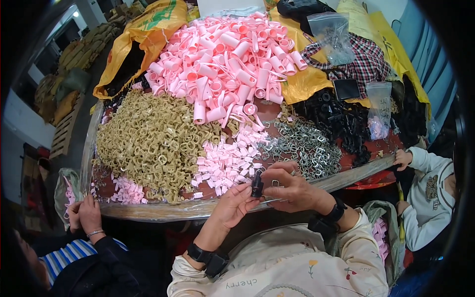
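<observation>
Piece point(257, 185), small, black, roughly upright

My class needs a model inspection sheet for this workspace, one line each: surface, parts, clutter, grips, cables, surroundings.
Surface: red-brown table with a wooden edge, mostly covered by heaps.
Parts: small black piece in hand; heaps of pink tubes, beige rings, pink tabs, metal clips and black parts.
Clutter: yellow sack, checked cloth, clear bag.
Grips: left grip pinches the black piece; right grip is close beside it, contact unclear.
Cables: nothing seen.
Surroundings: other people's hands at left and right; wooden pallet, blue curtain.
</observation>
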### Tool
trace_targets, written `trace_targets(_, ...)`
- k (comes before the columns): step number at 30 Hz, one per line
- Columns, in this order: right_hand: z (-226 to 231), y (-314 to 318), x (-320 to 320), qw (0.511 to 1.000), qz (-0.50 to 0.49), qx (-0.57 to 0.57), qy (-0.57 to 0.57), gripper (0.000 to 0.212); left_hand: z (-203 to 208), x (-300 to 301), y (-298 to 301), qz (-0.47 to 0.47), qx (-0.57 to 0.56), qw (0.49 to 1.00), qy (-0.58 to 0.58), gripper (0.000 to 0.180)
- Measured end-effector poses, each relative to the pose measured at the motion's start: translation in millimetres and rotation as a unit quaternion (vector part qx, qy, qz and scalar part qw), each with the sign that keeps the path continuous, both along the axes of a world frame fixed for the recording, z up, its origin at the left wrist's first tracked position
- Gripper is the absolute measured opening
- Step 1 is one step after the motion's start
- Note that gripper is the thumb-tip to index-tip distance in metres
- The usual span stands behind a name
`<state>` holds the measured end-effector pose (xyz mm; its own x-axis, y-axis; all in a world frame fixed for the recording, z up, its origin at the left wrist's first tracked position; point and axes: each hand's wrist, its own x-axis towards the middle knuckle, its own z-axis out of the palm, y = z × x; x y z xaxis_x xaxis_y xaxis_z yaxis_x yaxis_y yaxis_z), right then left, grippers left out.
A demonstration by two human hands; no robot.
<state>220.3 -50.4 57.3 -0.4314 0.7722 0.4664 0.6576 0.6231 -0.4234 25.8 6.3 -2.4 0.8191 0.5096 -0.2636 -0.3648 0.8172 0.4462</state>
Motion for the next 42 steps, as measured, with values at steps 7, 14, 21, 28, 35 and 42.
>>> trace_targets(7, -32.2, 2.0, 53.0, 0.95, -0.271, -0.003, -0.154, 0.024, -1.8, 3.2, 5.9, -0.011, -0.008, 1.0, 0.016, 0.026)
trace_targets(14, -67.1, 12.0, 86.9, 0.935, -0.325, -0.076, -0.117, 0.011, -3.5, 15.1, 1.2, -0.017, -0.004, 1.0, 0.009, 0.025)
trace_targets(21, -48.3, 12.6, 85.5, 0.934, -0.312, -0.12, 0.123, 0.008, -2.2, 17.7, 2.0, -0.01, -0.007, 1.0, 0.026, 0.024)
trace_targets(28, -51.4, 9.5, 82.7, 0.883, -0.273, -0.233, 0.302, 0.011, -2.3, 22.8, 1.2, -0.002, -0.014, 1.0, 0.023, 0.021)
trace_targets(35, -53.2, 14.2, 77.5, 0.934, -0.32, -0.137, 0.078, 0.014, -5.5, 23.3, 2.6, 0.015, 0.001, 1.0, 0.022, 0.026)
trace_targets(42, -51.4, 14.8, 81.5, 0.947, -0.321, -0.024, -0.018, 0.024, 0.8, 24.2, 2.8, 0.02, -0.007, 1.0, 0.023, 0.021)
